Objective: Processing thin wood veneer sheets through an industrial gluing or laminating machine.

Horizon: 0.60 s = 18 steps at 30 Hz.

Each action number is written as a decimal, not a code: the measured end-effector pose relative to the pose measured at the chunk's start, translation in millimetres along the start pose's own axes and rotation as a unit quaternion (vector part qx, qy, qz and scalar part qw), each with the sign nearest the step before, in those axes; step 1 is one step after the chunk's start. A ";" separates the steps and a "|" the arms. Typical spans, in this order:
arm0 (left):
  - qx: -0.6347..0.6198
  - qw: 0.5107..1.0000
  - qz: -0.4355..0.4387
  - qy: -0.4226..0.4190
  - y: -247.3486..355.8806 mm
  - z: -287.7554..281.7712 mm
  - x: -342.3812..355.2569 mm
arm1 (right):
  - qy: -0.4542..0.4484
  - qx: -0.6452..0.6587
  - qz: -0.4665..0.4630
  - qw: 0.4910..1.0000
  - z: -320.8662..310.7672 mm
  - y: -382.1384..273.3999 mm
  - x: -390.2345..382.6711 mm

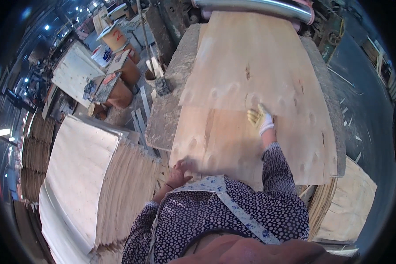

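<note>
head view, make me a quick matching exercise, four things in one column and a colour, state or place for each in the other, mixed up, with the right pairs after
Column one
1. right hand
2. left hand
3. metal roller
4. bucket

Column two
a. shiny silver, at the far end of the wood sheets
b. bare, close to the near left corner of the sheets
c. white and blue, toward the upper left of the picture
d. in a pale yellow and white glove, over the sheets

Right pairs: 1-d, 2-b, 3-a, 4-c
</note>
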<state>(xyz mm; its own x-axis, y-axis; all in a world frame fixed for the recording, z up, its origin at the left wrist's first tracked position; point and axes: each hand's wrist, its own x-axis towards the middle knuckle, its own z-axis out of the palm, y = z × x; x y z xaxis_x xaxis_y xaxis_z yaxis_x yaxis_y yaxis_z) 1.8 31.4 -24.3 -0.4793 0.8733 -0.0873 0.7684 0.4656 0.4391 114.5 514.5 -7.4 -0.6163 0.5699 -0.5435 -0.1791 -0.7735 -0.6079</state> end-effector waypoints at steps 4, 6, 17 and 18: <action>-0.124 0.991 -0.024 0.040 -20.6 -3.1 9.6 | -0.041 0.090 -0.004 0.995 19.1 -30.4 49.6; -0.116 0.979 -0.138 0.093 -4.1 -25.3 18.5 | -0.035 0.120 -0.053 0.991 14.2 -26.9 58.1; -0.120 0.969 -0.185 0.110 -97.1 -5.8 -9.4 | -0.097 -0.019 -0.111 0.989 -20.3 108.1 -83.8; -0.117 0.967 -0.160 0.160 -92.9 -6.6 -6.6 | -0.134 -0.128 -0.131 0.974 -32.4 114.6 -102.6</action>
<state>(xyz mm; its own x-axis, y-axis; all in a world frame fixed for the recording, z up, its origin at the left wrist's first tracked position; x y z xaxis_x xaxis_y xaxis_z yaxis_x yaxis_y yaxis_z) -69.2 -18.6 -58.6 -0.8127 0.5826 0.0126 0.4593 0.6272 0.6290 182.1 376.5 -40.1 -0.7590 0.6194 -0.2007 -0.1807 -0.4965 -0.8490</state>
